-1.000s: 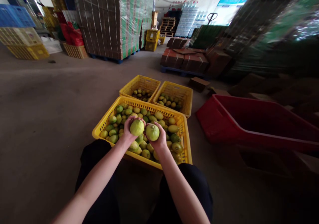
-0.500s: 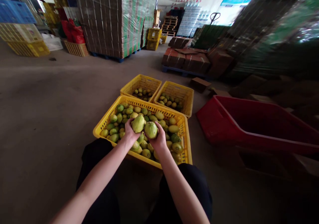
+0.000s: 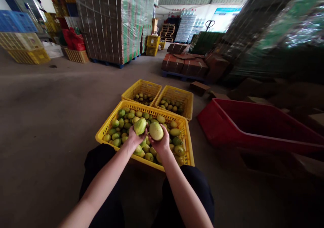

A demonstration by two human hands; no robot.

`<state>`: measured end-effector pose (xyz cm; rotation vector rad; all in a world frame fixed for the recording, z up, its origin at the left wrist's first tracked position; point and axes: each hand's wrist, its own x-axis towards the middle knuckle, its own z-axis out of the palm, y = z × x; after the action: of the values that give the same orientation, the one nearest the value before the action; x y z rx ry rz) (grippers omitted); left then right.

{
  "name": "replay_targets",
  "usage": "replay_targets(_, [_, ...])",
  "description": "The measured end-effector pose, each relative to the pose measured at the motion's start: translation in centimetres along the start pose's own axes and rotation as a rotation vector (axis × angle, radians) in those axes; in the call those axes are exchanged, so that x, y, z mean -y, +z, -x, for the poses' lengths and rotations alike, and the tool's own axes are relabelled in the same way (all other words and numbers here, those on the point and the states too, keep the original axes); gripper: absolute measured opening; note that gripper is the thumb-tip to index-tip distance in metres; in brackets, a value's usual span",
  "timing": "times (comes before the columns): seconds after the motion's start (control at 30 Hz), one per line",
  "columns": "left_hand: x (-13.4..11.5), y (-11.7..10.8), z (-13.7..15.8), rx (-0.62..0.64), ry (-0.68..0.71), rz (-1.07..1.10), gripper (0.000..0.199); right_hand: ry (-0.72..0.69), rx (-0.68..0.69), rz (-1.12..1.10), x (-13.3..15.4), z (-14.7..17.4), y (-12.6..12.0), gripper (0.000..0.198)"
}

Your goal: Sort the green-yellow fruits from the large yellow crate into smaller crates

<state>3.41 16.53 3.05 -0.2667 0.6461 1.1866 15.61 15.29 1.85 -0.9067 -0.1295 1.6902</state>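
Note:
My left hand [image 3: 136, 135] is closed around a yellow-green lemon [image 3: 140, 126], which faces up above the crate. Beside it, my right hand [image 3: 161, 143] grips a paler, smoother lemon [image 3: 156, 131], with the fingers mostly hidden beneath. The two fruits are close together but apart. Below both hands a large yellow plastic crate [image 3: 189, 143] holds many green and yellow lemons [image 3: 175, 132], piled loosely between my knees and the crates behind.
Two yellow crates, one at left [image 3: 126, 91] and one at right [image 3: 189, 104], stand behind the large one with fewer lemons. A red tub [image 3: 215, 126] sits to the right. Wrapped carton stacks [image 3: 101, 25] and a pallet of flat brown boxes [image 3: 186, 66] stand farther back.
The lemon in my right hand has turned, showing a smooth pale side instead of its end. The left lemon has tilted slightly. The background has shifted a little with the head.

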Motion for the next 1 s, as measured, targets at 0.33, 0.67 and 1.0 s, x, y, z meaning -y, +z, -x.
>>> replay_targets(0.33, [-2.8,-0.2,1.2,0.163,-0.083,0.031,0.039,-0.022,0.071,0.029,0.9,-0.4,-0.1,0.028])
replay_targets(0.67, [-3.5,-1.7,0.7,0.169,-0.081,-0.169,0.037,0.058,0.029,-0.034,0.7,-0.7,-0.3,0.033])
replay_targets(1.0, [-2.9,-1.3,0.0,0.124,0.15,-0.436,0.02,-0.163,0.062,0.127,-0.3,-2.5,-1.3,0.027])
